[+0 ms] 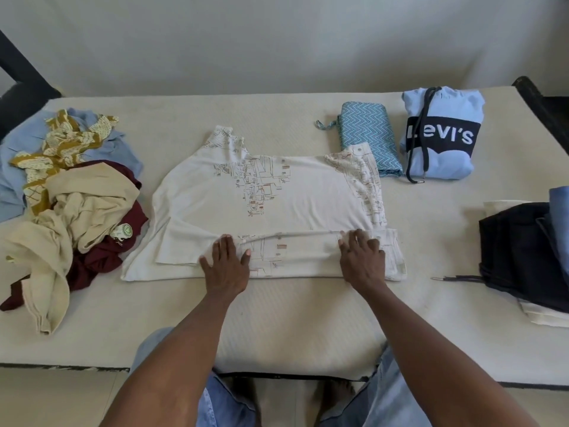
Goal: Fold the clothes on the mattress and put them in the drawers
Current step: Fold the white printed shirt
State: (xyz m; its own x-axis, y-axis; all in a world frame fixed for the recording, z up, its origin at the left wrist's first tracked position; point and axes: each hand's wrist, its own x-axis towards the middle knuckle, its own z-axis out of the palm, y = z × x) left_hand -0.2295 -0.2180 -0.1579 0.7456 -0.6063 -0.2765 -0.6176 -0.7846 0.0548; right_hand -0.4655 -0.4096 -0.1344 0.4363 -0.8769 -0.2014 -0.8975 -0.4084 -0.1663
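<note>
Both hands flat, fingers straight: left hand (226, 260) and right hand (362, 257) press the near folded strip of the cream printed shirt (261, 192), frame centre on the mattress (292, 318). Risk: lifting unevenly lets the strip spring open. Count: two folded items upper right, one unfolded heap (70, 192) left, one dark stack (520, 251) right.

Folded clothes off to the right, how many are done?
4 at least: a zigzag cloth, a blue hoodie beside it, and nearer, dark trousers with blue jeans at the edge. More may be hidden.
</note>
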